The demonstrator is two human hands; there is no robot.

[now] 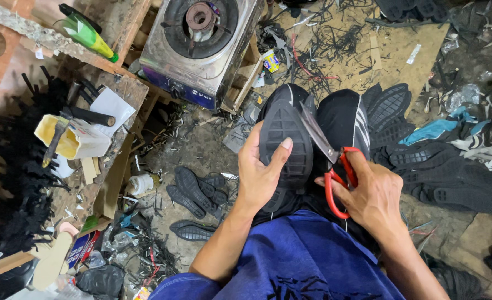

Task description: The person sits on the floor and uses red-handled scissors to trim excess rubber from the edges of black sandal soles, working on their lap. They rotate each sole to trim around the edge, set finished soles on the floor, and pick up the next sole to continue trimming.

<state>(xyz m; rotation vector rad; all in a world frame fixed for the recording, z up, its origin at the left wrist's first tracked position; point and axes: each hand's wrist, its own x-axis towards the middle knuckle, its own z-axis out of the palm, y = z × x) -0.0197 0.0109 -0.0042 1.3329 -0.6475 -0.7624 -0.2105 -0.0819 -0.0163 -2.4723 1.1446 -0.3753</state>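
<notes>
Here we are looking straight down over a lap in blue trousers (307, 261), and the left hand (260, 172) is clamped around a black shoe (285, 139), sole up, thumb pressed flat on the ridged tread and fingers wrapped behind the edge. The shoe rests over the knee, toe pointing away toward the floor. The right hand (368, 194) has its fingers threaded through the loops of red-handled scissors (329, 161), closed firmly on the handles, and the steel blades run up and to the left, lying right along the right edge of the sole; whether the blades are parted I cannot tell from this angle. Just beside, to the right, sits a second dark shoe upper with white stripes (348, 122), touching the one in hand. Further right, a heap of loose black soles (440, 172) lies on the ground with a scrap of blue cloth (432, 130) above it. Down on the left, a few more flat soles (193, 194) are scattered on the dirty floor. Up top stands a metal single-burner gas stove (198, 41), and off to the left a rough wooden workbench (121, 89) carries a yellow glue pot (71, 139) and a green and yellow bottle (87, 33).
</notes>
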